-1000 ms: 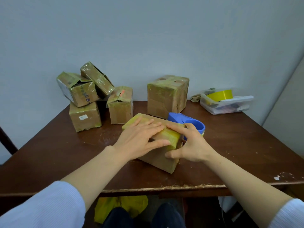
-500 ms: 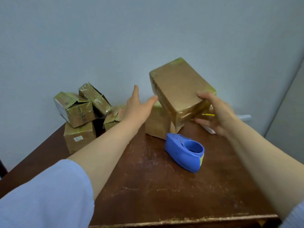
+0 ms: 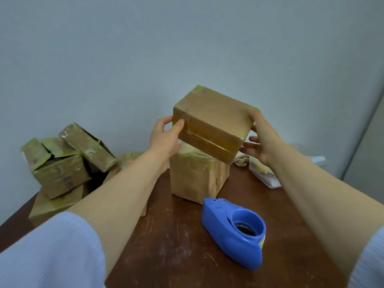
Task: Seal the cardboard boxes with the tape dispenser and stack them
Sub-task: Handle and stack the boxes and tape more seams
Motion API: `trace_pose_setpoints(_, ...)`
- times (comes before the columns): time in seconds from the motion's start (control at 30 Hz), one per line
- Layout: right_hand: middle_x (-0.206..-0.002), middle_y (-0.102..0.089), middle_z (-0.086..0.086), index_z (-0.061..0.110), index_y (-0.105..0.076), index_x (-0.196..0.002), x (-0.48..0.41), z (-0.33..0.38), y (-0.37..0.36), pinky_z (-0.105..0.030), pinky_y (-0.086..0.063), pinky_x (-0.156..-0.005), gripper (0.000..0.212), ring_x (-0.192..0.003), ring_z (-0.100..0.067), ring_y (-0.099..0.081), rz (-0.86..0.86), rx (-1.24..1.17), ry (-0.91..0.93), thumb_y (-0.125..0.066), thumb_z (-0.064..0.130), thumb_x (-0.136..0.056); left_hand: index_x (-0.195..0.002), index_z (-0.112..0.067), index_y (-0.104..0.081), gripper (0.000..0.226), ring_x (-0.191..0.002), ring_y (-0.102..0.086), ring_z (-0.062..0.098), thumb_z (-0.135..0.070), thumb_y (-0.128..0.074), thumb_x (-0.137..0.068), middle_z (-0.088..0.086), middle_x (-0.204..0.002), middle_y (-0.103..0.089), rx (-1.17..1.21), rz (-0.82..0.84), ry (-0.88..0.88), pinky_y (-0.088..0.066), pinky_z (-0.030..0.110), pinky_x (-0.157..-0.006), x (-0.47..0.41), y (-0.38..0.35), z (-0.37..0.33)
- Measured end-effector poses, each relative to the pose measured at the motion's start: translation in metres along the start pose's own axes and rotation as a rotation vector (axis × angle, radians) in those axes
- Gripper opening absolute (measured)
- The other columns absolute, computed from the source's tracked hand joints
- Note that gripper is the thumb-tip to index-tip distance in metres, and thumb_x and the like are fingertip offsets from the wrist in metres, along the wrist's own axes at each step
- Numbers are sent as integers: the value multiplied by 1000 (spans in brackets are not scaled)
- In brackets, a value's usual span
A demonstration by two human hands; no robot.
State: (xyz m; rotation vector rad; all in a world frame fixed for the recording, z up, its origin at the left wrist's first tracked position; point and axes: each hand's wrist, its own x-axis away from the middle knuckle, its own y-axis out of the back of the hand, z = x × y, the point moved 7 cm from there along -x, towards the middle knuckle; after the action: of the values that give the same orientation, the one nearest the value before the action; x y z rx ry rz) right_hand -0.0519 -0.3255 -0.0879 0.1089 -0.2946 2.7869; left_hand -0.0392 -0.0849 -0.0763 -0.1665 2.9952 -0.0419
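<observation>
Containers: The open boxes [image 3: 62,163] are piled at the far left of the table [image 3: 176,256]. Their flaps stand loose and their interiors are dark, so the contents cannot be determined. A shallow tray [image 3: 265,176] sits at the far right, partly behind the right forearm. Its contents are too blurred to identify. A cloth [image 3: 242,160] lies just beside it.

Task items: The top box [image 3: 214,123] is closed, with glossy tape along its near face. It is held tilted, near corner low, directly above the base box [image 3: 197,179]. Contact between the two cannot be confirmed. The base box stands upright on the table. The dispenser [image 3: 234,231] lies on the table in front of the base box, apart from both hands.

Hands: The left hand [image 3: 166,138] grips the left end of the top box, thumb on the near face and fingers wrapped behind. The right hand [image 3: 261,140] holds the right end, thumb along the upper edge and fingers spread beneath the corner. Both arms are extended forward.
</observation>
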Motion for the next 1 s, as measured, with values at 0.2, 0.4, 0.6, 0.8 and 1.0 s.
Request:
trace_pose_setpoints(0.2,-117,-60,-1,23,-50,-125,-23,-4,-27,-37,-52,-83,71,-101,-18,-60,14,66,117,-67,58,-66,-133,-26,-46,38,-107,-46,14,-30,-53,-96,-3,-134,-47,-28,-18,51,-49,30,-91,-31,-13,13)
trace_pose_setpoints(0.4,-118,-60,4,28,-46,-133,-29,-6,-42,-31,-50,-84,56,-107,-17,-58,43,220,322,-67,16,-82,-148,-28,-30,65,-124,-40,13,-9,-50,-89,-7,-147,-37,-76,80,144,-44,33,-100,-37,-12,33)
trace_pose_setpoints(0.6,-152,-21,-11,22,-12,-151,-7,-7,-53,-37,-25,-111,83,-140,-26,-20,-118,707,490,-63,35,-87,-150,-36,-18,75,-134,-33,17,-10,-53,-89,-10,-149,-31,-250,157,92,-33,32,-100,-19,1,24)
trace_pose_setpoints(0.8,-154,-15,-14,19,-32,-144,46,-2,-104,-41,-13,-116,69,-143,-30,-8,-182,948,833,-58,18,-80,-151,-30,-20,75,-130,-42,13,-11,-57,-89,-1,-156,-23,-414,71,21,-37,29,-99,-1,49,16)
trace_pose_setpoints(1.0,-158,7,-14,36,-22,-148,52,-17,-131,-51,6,-115,66,-145,-35,10,-255,1241,841,-47,15,-90,-151,-25,-21,72,-133,-40,18,-11,-53,-88,-4,-156,-24,-576,22,-35,-38,25,-90,23,101,7)
